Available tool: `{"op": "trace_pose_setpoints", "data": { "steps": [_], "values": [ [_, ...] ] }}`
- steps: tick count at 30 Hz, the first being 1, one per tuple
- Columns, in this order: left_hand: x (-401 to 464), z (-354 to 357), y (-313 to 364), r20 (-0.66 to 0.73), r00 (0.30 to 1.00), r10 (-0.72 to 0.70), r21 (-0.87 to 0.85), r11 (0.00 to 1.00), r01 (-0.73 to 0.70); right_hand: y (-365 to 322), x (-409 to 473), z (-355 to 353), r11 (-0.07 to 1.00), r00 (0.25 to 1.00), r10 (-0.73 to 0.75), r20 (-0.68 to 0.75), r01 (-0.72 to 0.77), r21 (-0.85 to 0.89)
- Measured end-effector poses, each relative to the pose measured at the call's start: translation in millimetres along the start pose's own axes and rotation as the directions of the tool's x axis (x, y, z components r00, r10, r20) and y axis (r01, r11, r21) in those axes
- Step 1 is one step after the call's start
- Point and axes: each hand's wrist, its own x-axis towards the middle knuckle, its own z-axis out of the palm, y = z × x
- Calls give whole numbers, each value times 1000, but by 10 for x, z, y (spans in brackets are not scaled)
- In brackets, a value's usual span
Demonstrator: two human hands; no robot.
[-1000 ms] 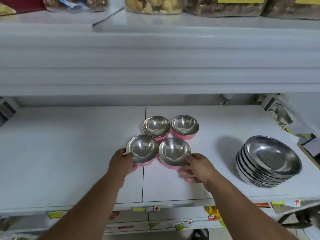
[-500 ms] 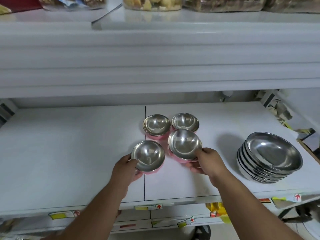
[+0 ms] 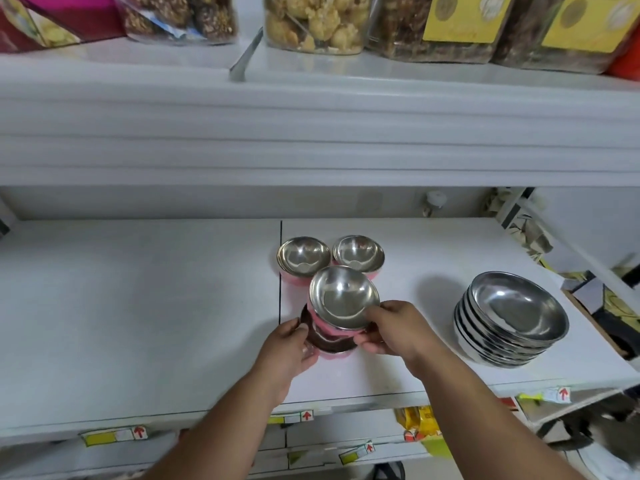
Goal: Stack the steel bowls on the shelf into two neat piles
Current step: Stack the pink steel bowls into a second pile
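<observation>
Left to right. My left hand (image 3: pixel 289 344) is wrapped around the lower small bowl (image 3: pixel 325 344), fingers curled on its 9 o'clock rim, pinning it to the shelf (image 3: pixel 138 306). A second ago that bowl sat front-left in a square of four; half a second ago the front-right one was already up in the air. Now that lifted bowl (image 3: pixel 343 297) is over the lower one, tilted toward me, pink base dipping into the steel mouth below but not seated flat yet. My right hand (image 3: pixel 391 327) grips it at 4 o'clock, thumb on the rim, fingers under the pink wall. At 12 o'clock behind the pair, the back-left bowl (image 3: pixel 304 255) and back-right bowl (image 3: pixel 358 252) haven't moved, side by side and just touching. Far out at 3 o'clock, the big-bowl pile (image 3: pixel 512 317) is already nested and leaning slightly, well apart from my hands. Net change: four loose smalls are now effectively two loose plus one pair in progress. My read: level the tilt, drop it in, release, then feed the two back bowls onto the same pile. That gives one small pile and one big pile. Risk: a cocked bowl jams or skates off the polished rim, so keep the left hand bracing.
</observation>
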Motion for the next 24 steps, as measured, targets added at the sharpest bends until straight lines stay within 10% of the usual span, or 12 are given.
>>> {"op": "trace_pose_setpoints", "data": {
  "steps": [15, 24],
  "values": [
    [196, -259, 284, -195, 977, 83, 58, 996, -73, 22, 247, -74, 977, 981, -79, -179, 40, -208],
    [525, -183, 785, -210, 976, 48, 25, 999, -44, -207, 648, -76, 999, 985, -33, -170, 29, -29]
  ]
}}
